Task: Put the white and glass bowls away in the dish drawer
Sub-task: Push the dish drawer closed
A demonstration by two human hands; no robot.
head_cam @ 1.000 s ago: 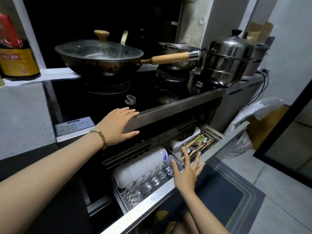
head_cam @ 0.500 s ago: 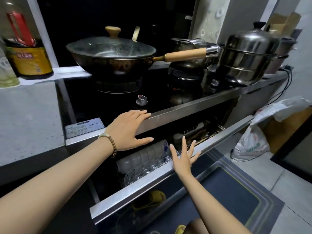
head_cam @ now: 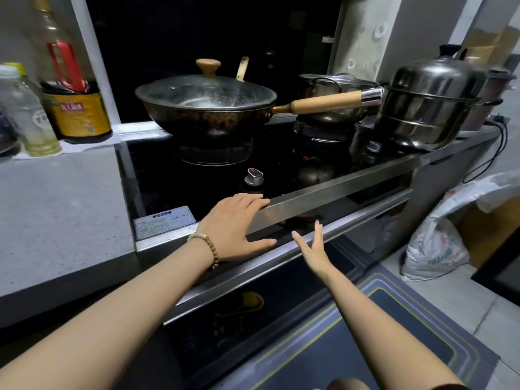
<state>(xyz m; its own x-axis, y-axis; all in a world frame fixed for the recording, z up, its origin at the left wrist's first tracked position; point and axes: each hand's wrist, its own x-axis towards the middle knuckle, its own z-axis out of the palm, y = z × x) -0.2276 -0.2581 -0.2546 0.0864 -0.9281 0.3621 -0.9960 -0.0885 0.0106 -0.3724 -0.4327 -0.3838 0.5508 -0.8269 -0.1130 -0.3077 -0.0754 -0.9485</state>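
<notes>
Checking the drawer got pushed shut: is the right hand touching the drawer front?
Touching: the head view shows the right hand fingers pressed on the drawer front.

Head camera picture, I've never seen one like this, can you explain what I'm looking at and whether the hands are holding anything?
The picture comes from a camera worn on a person's head, looking forward and down at their own arms. No machine is involved. The left hand, with a bead bracelet on its wrist, rests flat on the steel front edge of the stove. The right hand is open, fingers spread against the drawer front, which looks shut or nearly so. Neither hand holds anything. On the stove sit a lidded wok and a steel steamer pot. No bowls are visible.
</notes>
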